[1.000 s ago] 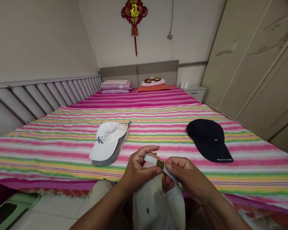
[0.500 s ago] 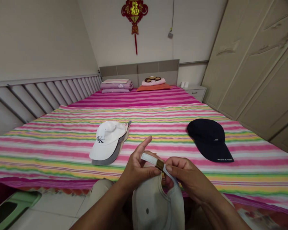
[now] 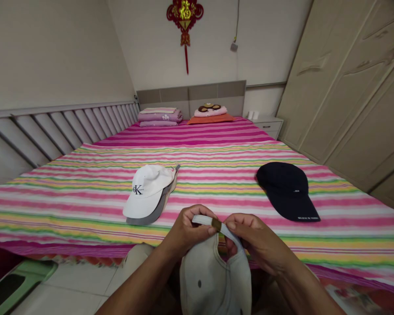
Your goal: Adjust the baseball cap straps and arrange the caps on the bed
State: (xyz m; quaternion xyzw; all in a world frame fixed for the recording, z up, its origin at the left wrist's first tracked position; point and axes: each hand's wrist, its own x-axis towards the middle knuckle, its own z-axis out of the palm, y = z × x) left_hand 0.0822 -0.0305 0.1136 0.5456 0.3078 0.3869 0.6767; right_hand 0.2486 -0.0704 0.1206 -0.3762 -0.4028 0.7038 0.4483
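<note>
A light grey baseball cap [image 3: 202, 273] hangs between my hands at the bottom, its back opening and adjustment strap [image 3: 233, 238] facing up. My left hand [image 3: 190, 227] pinches the strap beside its brass-coloured buckle [image 3: 216, 225], and the strap's loose end shows over the fingers. On the buckle's other side, my right hand [image 3: 254, 236] grips the strap between thumb and fingers. Beyond my left hand a white cap [image 3: 151, 186] with "CK" lettering lies over a grey cap [image 3: 156, 215]. To the right lies a dark navy cap [image 3: 284, 188], brim toward me.
The caps lie on a bed with a striped sheet [image 3: 213, 175]. Folded bedding [image 3: 160, 117] and a pillow stack [image 3: 210, 114] are by the headboard. A rail [image 3: 75, 127] runs along the left, a wardrobe [image 3: 344, 87] stands right, and a green stool [image 3: 29, 280] is at lower left.
My left index finger, raised and stretched out before, has curled down onto the strap by the buckle. The right hand keeps its grip, and the caps on the bed have not moved.
</note>
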